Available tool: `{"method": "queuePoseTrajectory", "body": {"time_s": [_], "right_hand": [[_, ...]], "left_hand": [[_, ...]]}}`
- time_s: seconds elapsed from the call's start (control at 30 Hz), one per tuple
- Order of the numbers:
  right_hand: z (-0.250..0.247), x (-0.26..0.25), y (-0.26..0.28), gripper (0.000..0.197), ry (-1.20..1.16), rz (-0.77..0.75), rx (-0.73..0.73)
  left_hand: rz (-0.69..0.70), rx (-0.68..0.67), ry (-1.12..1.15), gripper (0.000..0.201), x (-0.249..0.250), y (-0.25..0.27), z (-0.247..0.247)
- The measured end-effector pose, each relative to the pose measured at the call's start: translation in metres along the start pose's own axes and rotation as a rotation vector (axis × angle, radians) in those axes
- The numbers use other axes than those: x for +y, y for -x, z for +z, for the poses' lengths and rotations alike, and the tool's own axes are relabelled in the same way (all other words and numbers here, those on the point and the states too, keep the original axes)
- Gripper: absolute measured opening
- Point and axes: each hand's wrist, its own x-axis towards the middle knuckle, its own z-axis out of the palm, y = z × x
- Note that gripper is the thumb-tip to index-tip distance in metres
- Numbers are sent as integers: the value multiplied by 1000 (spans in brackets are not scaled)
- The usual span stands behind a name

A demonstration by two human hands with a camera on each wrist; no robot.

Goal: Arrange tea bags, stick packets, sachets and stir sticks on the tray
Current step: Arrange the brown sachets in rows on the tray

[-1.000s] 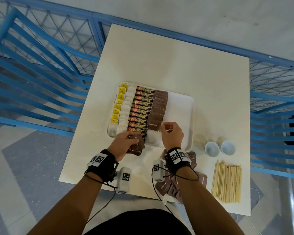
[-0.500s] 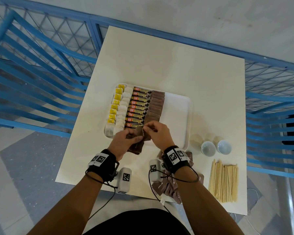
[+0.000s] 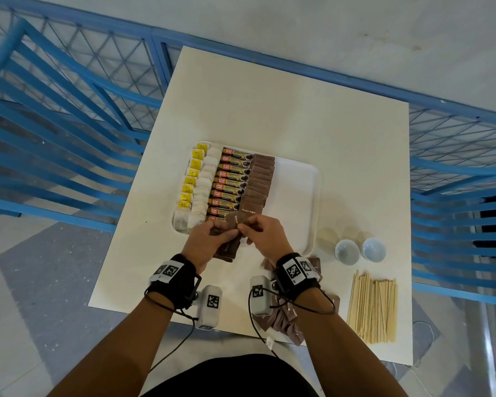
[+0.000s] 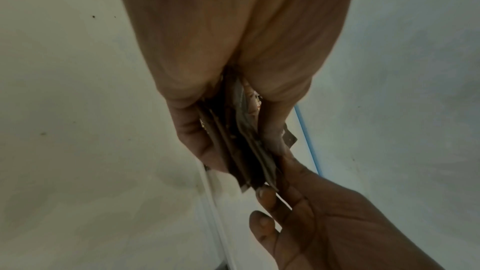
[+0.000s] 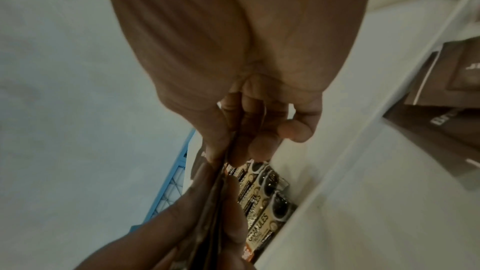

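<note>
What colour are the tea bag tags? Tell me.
Yellow: the tea bag tags show best in the head view.

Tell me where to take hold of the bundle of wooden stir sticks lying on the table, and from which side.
Grip the bundle of thin wooden stir sticks across its middle, from above, probably with the right hand, which is nearer. The sticks lie flat and loose, side by side on the white table, so a mid-length pinch should keep them from fanning or tipping.
</note>
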Motion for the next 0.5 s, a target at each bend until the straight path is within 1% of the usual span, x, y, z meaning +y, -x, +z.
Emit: {"method": "queuePoseTrajectory", "body": {"time_s": [0.1,0.17,0.3,0.4,0.5], "right_hand": [[-5,8,-1,12,37,7,50],[-8,10,1,10,92,-1,29],[-11,10,7,9,98,-6,-40],[-8,9,8,9,149,-32,-49],[-4,10,8,14,119,-28,-32]], "left_hand": [[-28,-30,-16,21,-2,3,1],[-33,-30,-35,20,-6,2,-1],[-28,-2,-41,25,-11,2,-1],[6,8,-75,17,-13,3,-1],[16,21,-77,18,-13,2,-1]]}}
